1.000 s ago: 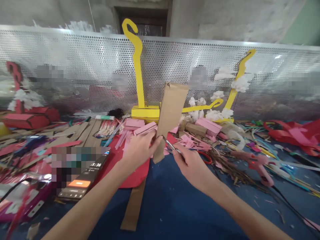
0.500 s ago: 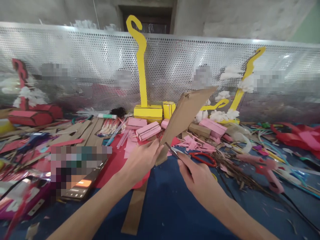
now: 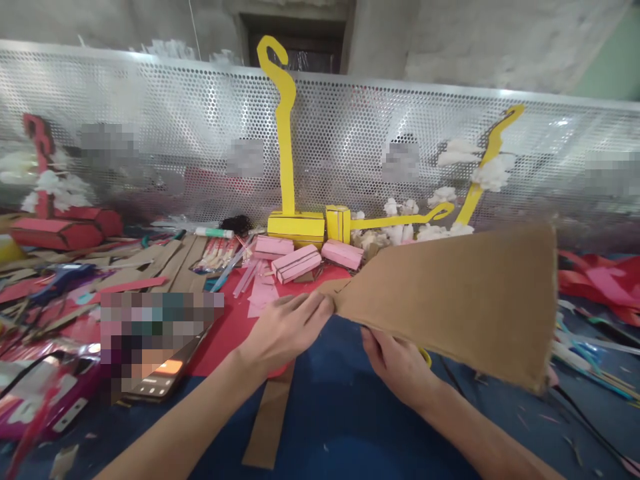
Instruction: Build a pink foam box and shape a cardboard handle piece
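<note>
A large piece of brown cardboard (image 3: 450,293) spreads to the right, its broad face toward me. My left hand (image 3: 293,327) pinches its narrow left end between thumb and fingers. Under the lower edge of the cardboard is my right hand (image 3: 397,363), curled closed, its fingertips partly covered. The slim metal utility knife seen in it half a second ago is hidden behind the cardboard now. A red sheet (image 3: 225,333) lies beneath and beside my left hand on the blue table (image 3: 330,400). A cardboard strip (image 3: 267,423) sticks out toward me.
Pink blocks (image 3: 297,263) and a yellow block with a tall hook (image 3: 285,147) stand ahead. A perforated metal panel (image 3: 345,127) closes the back. Cardboard scraps (image 3: 173,263) and a phone (image 3: 165,373) lie left. Red ribbon (image 3: 610,280) lies at right.
The cardboard has swung down to the right and turned its broad face toward me, covering the knife, the red-handled scissors and most of the pink glue gun. Both hands stay near the same place.
</note>
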